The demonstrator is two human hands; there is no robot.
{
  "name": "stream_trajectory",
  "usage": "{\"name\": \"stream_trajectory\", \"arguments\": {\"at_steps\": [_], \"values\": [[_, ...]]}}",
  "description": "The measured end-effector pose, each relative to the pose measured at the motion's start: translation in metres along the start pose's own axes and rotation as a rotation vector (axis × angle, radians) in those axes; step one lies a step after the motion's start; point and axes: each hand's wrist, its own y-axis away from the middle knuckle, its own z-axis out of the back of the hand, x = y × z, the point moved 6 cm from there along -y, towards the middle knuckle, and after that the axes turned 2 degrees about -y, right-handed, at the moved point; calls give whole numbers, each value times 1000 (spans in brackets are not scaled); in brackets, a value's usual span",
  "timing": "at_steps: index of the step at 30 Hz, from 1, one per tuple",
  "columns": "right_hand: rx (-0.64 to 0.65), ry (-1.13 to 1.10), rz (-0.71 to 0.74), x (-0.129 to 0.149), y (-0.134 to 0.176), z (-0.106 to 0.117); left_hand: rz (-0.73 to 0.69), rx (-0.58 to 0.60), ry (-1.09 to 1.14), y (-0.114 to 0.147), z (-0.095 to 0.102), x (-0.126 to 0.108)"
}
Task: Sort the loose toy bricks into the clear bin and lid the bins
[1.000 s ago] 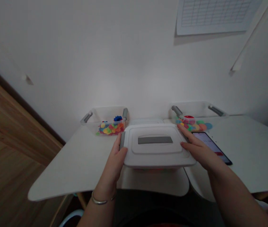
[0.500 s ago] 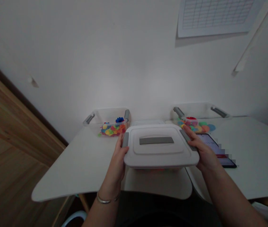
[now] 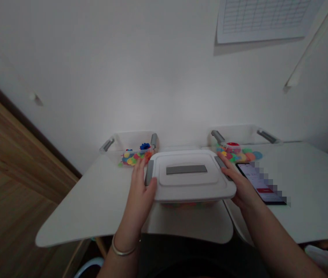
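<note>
A lidded plastic storage box stands in front of me, with a white lid, a grey handle on top and a grey latch at each end. Colourful pieces show faintly through its front wall. My left hand holds the left end, thumb at the lid's rim and fingers along the outside of the latch. At the opposite end, my right hand has its thumb and fingers around the latch and side. Part of each hand's grip is hidden behind the box.
Behind the box, two clear open bins, a left bin and a right bin, hold bright plastic pieces. A phone lies right of my right hand on the white table. The wall rises directly behind.
The lidded box has shifted slightly left, with both hands on it. My left fingers are now straighter and lie more along the outside of the latch.
</note>
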Motion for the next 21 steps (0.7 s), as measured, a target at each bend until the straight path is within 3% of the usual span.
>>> {"name": "stream_trajectory", "arguments": {"at_steps": [2,4,8,11,15,19,21], "values": [[17,51,63,-6,-2,-6,-201,-7,-297,8,0,-32],[69,132,113,-12,-5,-18,-357,92,-453,18,-14,-60],[152,325,223,-16,-8,-47,-481,198,-556,29,-44,-85],[209,436,287,-16,-8,-72,-476,205,-583,30,-59,-85],[346,472,362,-18,-8,-96,-393,173,-598,25,-63,-75],[390,594,431,-13,-22,-84,-336,158,-590,21,-57,-65],[307,832,494,-7,-36,-65,-321,144,-592,20,-53,-62]]}}
